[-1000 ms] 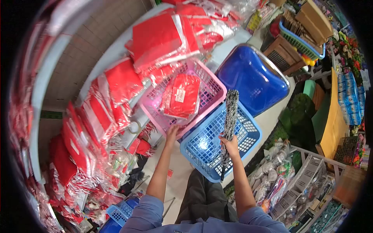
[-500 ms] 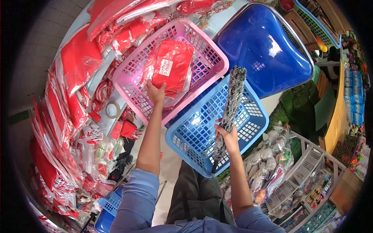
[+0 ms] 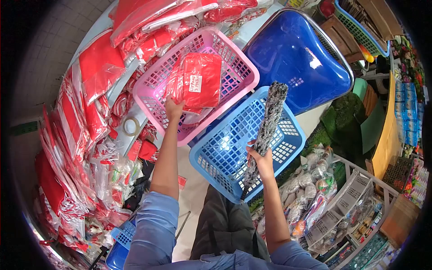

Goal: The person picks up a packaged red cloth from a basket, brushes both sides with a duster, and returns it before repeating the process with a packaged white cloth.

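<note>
In the pink basket point(image 3: 204, 128) lies a plastic-wrapped red packet point(image 3: 204, 74) with a handwritten white label. My left hand point(image 3: 174, 109) is closed on the packet's lower left edge. A grey, fuzzy duster-like stick point(image 3: 273, 108) slants over the blue basket point(image 3: 216, 191). Around its lower part, my right hand point(image 3: 261, 159) is closed, above the basket's inside. The two baskets stand side by side.
A shiny blue stool seat point(image 3: 299, 58) is beyond the blue basket. Red packets point(image 3: 101, 67) pile up at the left, near a tape roll point(image 3: 131, 127). Bagged goods point(image 3: 306, 193) and a grey rack point(image 3: 339, 209) are at the lower right.
The red packet has turned slightly more upright in view, and my left hand has shifted a little left and down along its edge. My right hand still grips the duster-like stick.
</note>
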### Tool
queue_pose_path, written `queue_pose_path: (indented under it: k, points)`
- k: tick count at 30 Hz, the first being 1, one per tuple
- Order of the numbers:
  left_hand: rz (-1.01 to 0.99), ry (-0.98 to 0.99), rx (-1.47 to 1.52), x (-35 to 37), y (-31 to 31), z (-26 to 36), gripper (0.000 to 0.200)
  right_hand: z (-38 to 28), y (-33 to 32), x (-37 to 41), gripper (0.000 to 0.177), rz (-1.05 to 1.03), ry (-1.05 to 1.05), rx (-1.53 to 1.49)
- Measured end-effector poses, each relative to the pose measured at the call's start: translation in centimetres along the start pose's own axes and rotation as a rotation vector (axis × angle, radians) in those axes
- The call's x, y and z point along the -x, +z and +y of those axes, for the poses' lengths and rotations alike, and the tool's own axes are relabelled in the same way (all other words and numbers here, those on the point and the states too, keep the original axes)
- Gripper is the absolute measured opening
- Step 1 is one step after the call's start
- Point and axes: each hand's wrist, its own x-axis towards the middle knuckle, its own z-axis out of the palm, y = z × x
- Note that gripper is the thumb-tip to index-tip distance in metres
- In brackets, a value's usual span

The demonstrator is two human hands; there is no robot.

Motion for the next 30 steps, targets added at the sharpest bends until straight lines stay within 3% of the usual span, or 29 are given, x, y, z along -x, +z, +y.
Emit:
queue_pose_path:
  k: [3,6,9,12,14,16,19,21,23,25,27,28,29,30]
  points:
    - [-0.269,-0.107,-0.069,0.8,-2.1,3.1,0.046,0.1,-0.3,0.4,0.017,-0.011,0.000,-0.009]
    - [-0.355,-0.042,-0.054,1.2,-0.7,1.7,0.036,0.3,-0.8,0.3,0.017,-0.016,-0.008,-0.008]
    - [-0.144,0.098,0.438,1.6,1.7,-0.7,0.017,0.4,-1.2,0.9,0.016,-0.010,-0.016,-0.018]
    - [-0.277,0.119,0.540,1.1,0.5,-0.2,0.020,-0.1,-1.5,1.7,0.015,-0.018,-0.040,0.011]
    - [-0.324,-0.108,0.782,0.7,-0.1,0.8,0.027,-0.4,-1.6,2.5,0.016,-0.016,-0.028,0.014]
    - [-0.314,-0.290,0.979,1.2,-3.0,4.4,0.042,-1.1,-1.5,3.4,0.019,-0.037,-0.030,0.075]
    - [-0.568,-0.579,1.211,0.6,-5.5,8.1,0.052,-2.0,-1.1,5.1,0.021,-0.046,-0.018,0.137]
    - [-0.793,-0.469,1.317,2.2,-7.4,10.9,0.067,-2.7,-0.8,6.3,0.021,-0.071,0.022,0.100]
    - [-0.825,-0.421,1.314,4.4,-10.9,14.0,0.060,-3.4,-0.3,7.4,0.019,-0.065,-0.001,0.054]
    - [-0.738,-0.342,1.568,6.5,-13.9,16.2,0.055,-3.7,-0.4,7.9,0.020,-0.081,-0.008,0.045]
    - [-0.915,-0.259,1.784,7.6,-16.0,15.5,0.044,-4.8,-0.2,8.6,0.021,-0.074,0.002,0.013]
    - [-0.908,-0.367,1.875,9.5,-20.2,18.0,0.043,-5.2,-0.3,9.0,0.029,-0.106,-0.016,0.047]
    - [-1.042,-0.475,2.009,10.3,-20.9,17.2,0.047,-6.1,0.0,9.5,0.033,-0.112,-0.002,0.010]
    - [-1.051,-0.450,2.064,11.9,-23.8,18.4,0.049,-7.0,0.3,10.0,0.037,-0.119,0.014,-0.026]
